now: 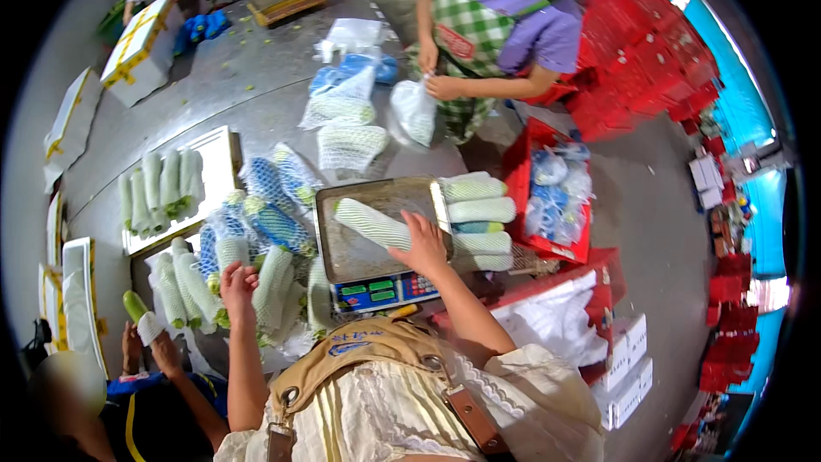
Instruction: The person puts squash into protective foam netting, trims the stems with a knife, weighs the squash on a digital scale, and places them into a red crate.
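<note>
A long vegetable in a white foam net [367, 223] lies slantwise on the metal pan of a digital scale [346, 269]. My right hand [423, 244] rests on its right end with fingers spread; whether it grips the vegetable is hard to tell. My left hand [238, 285] hovers near the netted vegetables at the scale's left, fingers partly curled, with nothing visible in it. Beside it stands a white-netted vegetable [272, 285], and behind lie vegetables in blue nets [279, 224]. More white-netted ones [481, 210] lie side by side at the pan's right edge.
Opposite, a person in a checked apron [471, 32] holds a white bag [414, 109]. At lower left, a co-worker's hand [165, 353] holds a partly netted green vegetable. A red crate [577, 231] of bagged goods stands right. A white foam box [221, 160] holds netted vegetables.
</note>
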`<state>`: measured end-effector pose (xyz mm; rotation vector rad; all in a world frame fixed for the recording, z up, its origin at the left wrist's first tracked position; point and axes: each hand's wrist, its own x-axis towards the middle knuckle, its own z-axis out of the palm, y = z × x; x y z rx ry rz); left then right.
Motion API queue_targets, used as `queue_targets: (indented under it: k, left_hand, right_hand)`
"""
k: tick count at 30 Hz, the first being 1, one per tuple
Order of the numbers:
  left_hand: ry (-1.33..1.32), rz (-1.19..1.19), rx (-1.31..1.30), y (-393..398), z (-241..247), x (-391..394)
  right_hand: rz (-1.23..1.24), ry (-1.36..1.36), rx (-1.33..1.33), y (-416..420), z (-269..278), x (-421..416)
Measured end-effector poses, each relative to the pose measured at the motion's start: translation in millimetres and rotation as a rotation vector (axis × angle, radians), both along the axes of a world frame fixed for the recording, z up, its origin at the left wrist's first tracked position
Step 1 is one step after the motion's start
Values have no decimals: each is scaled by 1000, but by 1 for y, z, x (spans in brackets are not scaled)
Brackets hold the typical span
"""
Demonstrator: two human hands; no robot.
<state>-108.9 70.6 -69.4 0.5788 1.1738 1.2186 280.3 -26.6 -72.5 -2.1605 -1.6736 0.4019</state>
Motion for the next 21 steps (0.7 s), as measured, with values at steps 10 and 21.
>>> queue_targets:
  k: [10,21]
  left_hand:
    - [923,197,270,-3,-11,-53]
    - [1928,-353,98,50,8,-19]
  right_hand:
    - [85,414,-322,63,-14,21]
    - [205,225,15,324,-87,66]
